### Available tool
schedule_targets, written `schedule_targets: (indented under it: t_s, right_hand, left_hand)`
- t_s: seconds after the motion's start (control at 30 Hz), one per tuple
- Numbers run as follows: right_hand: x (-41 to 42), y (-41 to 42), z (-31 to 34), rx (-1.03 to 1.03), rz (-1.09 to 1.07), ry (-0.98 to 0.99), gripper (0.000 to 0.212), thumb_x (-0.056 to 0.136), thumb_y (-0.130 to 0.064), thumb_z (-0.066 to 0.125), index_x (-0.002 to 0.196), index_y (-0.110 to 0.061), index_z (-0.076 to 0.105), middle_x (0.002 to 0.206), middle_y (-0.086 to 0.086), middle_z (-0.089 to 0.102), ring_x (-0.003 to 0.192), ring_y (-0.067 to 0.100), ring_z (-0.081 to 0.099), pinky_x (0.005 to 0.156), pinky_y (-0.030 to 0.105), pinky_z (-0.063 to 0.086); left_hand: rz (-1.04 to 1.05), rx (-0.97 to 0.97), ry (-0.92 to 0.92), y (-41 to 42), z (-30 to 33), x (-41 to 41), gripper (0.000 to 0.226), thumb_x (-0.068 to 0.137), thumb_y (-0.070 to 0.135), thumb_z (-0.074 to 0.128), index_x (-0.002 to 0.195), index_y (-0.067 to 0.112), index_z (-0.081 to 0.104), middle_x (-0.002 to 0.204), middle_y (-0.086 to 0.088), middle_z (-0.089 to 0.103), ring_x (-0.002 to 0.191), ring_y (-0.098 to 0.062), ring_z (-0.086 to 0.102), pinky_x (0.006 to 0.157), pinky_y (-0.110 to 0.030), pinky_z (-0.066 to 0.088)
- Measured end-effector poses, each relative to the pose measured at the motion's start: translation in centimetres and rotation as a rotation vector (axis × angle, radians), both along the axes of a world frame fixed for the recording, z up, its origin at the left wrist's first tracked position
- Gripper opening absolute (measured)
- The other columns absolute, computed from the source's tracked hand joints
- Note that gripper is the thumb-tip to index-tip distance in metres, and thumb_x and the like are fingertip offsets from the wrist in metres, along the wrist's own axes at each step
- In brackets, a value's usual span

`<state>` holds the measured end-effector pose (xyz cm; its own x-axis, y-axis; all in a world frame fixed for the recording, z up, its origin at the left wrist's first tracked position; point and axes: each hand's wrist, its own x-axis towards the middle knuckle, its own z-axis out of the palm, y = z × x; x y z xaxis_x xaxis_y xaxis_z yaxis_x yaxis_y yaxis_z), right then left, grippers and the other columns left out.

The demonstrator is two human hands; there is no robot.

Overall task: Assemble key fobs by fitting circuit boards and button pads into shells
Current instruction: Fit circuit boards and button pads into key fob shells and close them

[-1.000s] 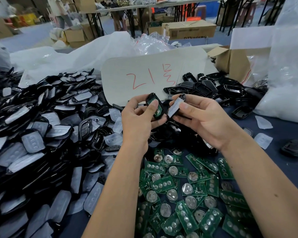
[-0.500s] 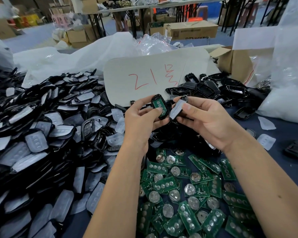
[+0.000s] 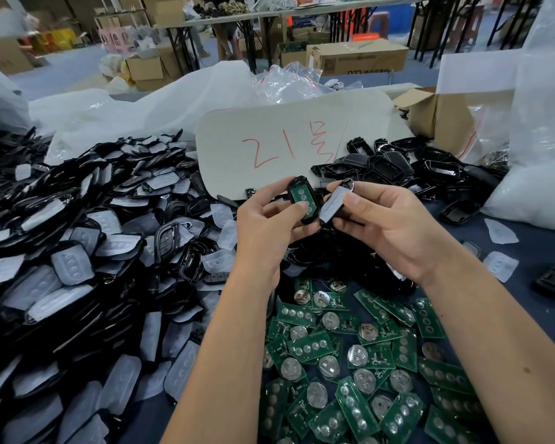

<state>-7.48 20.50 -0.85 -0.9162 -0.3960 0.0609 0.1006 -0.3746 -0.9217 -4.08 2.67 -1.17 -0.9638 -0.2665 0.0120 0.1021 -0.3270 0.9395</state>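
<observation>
Gripping a black shell [image 3: 302, 200] with a green circuit board seated inside, the left hand [image 3: 269, 233] holds it just beside the right hand [image 3: 388, 232], which pinches a pad-fitted shell half [image 3: 333, 205].

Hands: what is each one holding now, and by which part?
Left hand grips the board-fitted shell by its lower end, thumb on the board. Right hand pinches the pad-fitted shell along its edges.
</observation>
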Motion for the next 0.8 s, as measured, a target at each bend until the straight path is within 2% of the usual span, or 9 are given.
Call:
schedule_targets:
  t_s: [0.13, 0.23, 0.47, 0.57, 0.67, 0.8]
  right_hand:
    - [0.0, 0.0, 0.0, -0.005, -0.011, -0.005, 0.029, 0.086, -0.017, 0.069, 0.110, -0.003, 0.075, 0.109, 0.014, 0.075, 0.101, 0.020, 0.069, 0.085, 0.027, 0.060]
    - [0.0, -0.1, -0.1, 0.013, -0.035, 0.009, 0.025, 0.083, -0.018, 0.072, 0.105, -0.008, 0.079, 0.108, 0.012, 0.078, 0.101, 0.020, 0.072, 0.086, 0.028, 0.060]
    - [-0.1, -0.2, -0.2, 0.080, -0.137, 0.014, 0.035, 0.078, -0.021, 0.076, 0.109, -0.005, 0.077, 0.108, 0.013, 0.079, 0.096, 0.017, 0.074, 0.082, 0.025, 0.060]
    - [-0.1, -0.4, -0.4, 0.115, -0.186, 0.019, 0.038, 0.076, -0.021, 0.078, 0.108, -0.001, 0.077, 0.107, 0.017, 0.078, 0.093, 0.018, 0.072, 0.080, 0.025, 0.061]
    - [-0.1, -0.8, -0.6, 0.147, -0.230, 0.032, 0.041, 0.073, -0.022, 0.080, 0.108, 0.000, 0.077, 0.111, 0.023, 0.076, 0.091, 0.020, 0.071, 0.080, 0.027, 0.062]
    - [0.0, -0.9, -0.6, 0.172, -0.269, 0.042, 0.040, 0.071, -0.026, 0.082, 0.104, -0.004, 0.078, 0.099, 0.015, 0.079, 0.084, 0.015, 0.073, 0.077, 0.026, 0.061]
  left_hand:
    - [0.003, -0.027, 0.013, 0.0, 0.0, 0.0, 0.038, 0.090, -0.008, 0.070, 0.122, 0.014, 0.070, 0.086, -0.011, 0.078, 0.080, -0.021, 0.076, 0.067, -0.028, 0.062]
    - [0.045, -0.121, 0.029, 0.2, -0.1, -0.1, 0.039, 0.089, -0.005, 0.072, 0.121, 0.017, 0.071, 0.087, -0.014, 0.077, 0.080, -0.022, 0.077, 0.068, -0.030, 0.063]
    - [0.149, -0.440, 0.135, 1.0, -0.8, -0.1, 0.012, 0.083, 0.011, 0.084, 0.090, 0.016, 0.074, 0.075, -0.003, 0.076, 0.070, -0.021, 0.076, 0.068, -0.041, 0.065]
    - [0.144, -0.536, 0.160, 1.3, -1.0, -0.3, 0.010, 0.082, 0.018, 0.086, 0.089, 0.019, 0.079, 0.077, 0.004, 0.077, 0.075, -0.018, 0.076, 0.074, -0.046, 0.064]
    - [0.137, -0.542, 0.170, 1.6, -1.0, -0.3, 0.007, 0.084, 0.018, 0.085, 0.090, 0.020, 0.081, 0.079, 0.008, 0.077, 0.072, -0.020, 0.074, 0.069, -0.043, 0.065]
    - [0.111, -0.599, 0.176, 1.9, -1.0, -0.1, 0.008, 0.090, 0.016, 0.079, 0.096, 0.019, 0.082, 0.082, 0.007, 0.077, 0.068, -0.018, 0.074, 0.069, -0.043, 0.065]
